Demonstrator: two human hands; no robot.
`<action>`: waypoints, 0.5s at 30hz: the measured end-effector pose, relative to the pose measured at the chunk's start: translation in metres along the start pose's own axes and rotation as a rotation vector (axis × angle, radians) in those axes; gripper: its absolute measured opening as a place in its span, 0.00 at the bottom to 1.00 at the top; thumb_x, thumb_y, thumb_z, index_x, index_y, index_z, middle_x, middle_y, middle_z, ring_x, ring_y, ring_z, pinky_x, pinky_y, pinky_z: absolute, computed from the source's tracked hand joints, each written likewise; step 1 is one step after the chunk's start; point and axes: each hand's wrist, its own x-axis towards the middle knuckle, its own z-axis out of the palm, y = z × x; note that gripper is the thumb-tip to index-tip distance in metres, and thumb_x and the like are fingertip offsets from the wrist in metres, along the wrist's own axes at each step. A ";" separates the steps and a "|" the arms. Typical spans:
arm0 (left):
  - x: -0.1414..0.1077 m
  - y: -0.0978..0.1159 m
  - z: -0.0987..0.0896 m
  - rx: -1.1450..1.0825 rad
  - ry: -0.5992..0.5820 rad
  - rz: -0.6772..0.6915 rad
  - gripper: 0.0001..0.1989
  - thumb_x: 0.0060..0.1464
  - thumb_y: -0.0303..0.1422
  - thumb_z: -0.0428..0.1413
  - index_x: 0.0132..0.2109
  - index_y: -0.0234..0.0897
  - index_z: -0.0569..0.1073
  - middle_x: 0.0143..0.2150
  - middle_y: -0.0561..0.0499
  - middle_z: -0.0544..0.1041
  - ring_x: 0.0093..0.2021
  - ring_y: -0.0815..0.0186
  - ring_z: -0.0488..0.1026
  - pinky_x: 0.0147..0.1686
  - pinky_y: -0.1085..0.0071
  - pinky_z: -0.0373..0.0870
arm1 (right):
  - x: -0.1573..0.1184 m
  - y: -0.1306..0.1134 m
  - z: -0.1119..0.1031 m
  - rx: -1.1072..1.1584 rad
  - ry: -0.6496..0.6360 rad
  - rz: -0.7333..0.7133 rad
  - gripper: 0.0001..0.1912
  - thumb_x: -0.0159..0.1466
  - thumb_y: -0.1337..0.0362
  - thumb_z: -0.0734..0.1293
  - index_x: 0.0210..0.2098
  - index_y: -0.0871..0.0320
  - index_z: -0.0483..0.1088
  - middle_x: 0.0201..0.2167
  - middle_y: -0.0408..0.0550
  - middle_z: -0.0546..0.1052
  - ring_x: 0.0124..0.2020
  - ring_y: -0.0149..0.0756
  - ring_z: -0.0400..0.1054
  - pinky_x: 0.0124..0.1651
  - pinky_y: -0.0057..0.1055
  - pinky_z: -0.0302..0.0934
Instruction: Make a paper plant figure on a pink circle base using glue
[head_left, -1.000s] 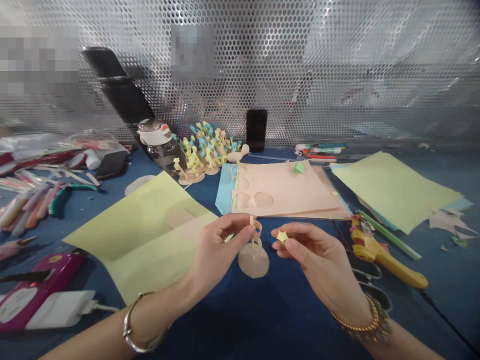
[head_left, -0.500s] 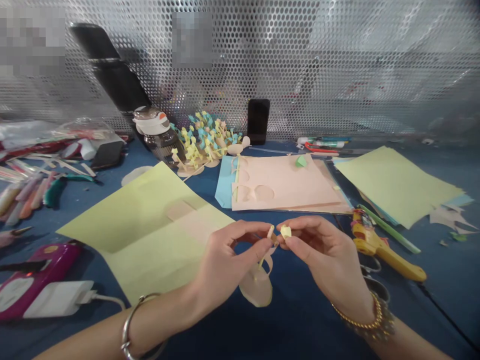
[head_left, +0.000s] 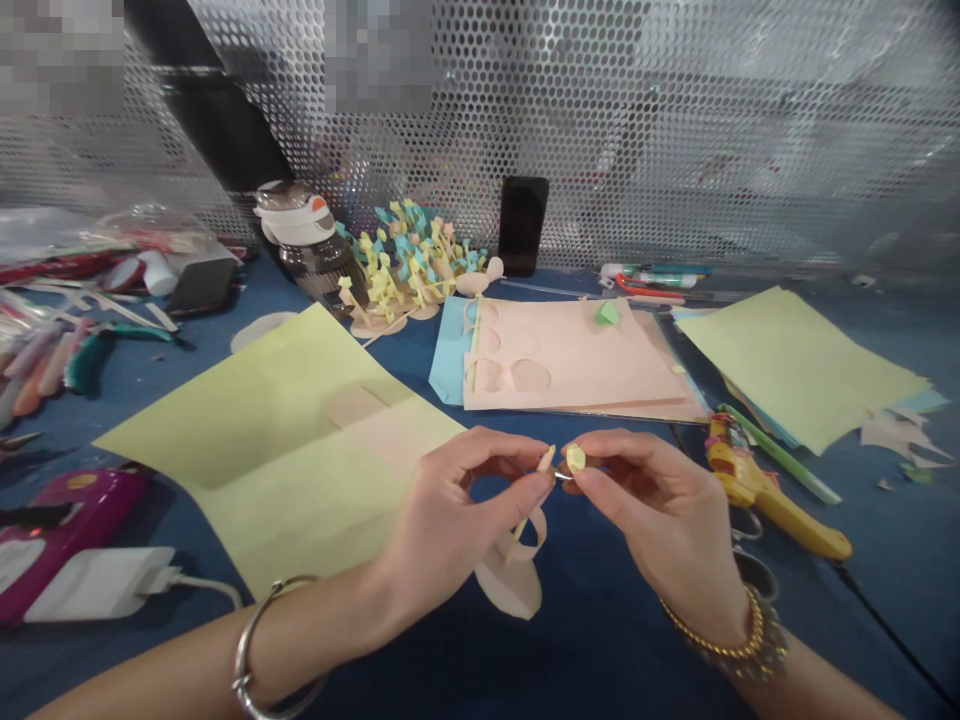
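Paper-strip figure sits in the left hand, above the middle of the near edge of the tabletop, its round tan paper base hanging below the fingers. Behind everything stands a perforated metal panel. Largest sheets: a pale yellow-green sheet at left centre, a tan strip lying on it; a second yellow-green sheet at right, overlapping other papers; a peach sheet with circles cut out, centre, over a blue sheet.

Along the far edge: a black phone upright, a dark bottle with a white cap, and a cluster of small yellow and blue paper figures. Near the left edge: a pink device and a white charger. Near the right edge: a yellow glue gun.

Both hands are raised and nearly closed, fingertips close together. The left hand pinches the figure's upper strip between thumb and forefinger. The right hand pinches a small yellow paper piece the same way, holding it just beside the strip's top end. Silver bangle on the left wrist; gold bangles on the right.
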 end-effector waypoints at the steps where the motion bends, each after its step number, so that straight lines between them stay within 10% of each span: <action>1: 0.000 0.000 0.000 -0.007 0.000 -0.008 0.07 0.49 0.30 0.64 0.38 0.42 0.80 0.34 0.51 0.79 0.34 0.67 0.75 0.35 0.73 0.73 | 0.000 -0.001 0.000 -0.017 0.001 -0.008 0.11 0.58 0.72 0.70 0.37 0.50 0.76 0.35 0.42 0.78 0.36 0.32 0.74 0.35 0.27 0.74; 15: -0.001 -0.002 0.002 -0.003 0.017 -0.030 0.08 0.47 0.30 0.64 0.37 0.41 0.79 0.33 0.52 0.79 0.33 0.68 0.75 0.33 0.75 0.74 | -0.002 -0.005 0.002 -0.148 0.051 -0.025 0.11 0.56 0.72 0.71 0.36 0.50 0.75 0.34 0.39 0.80 0.34 0.31 0.76 0.37 0.25 0.75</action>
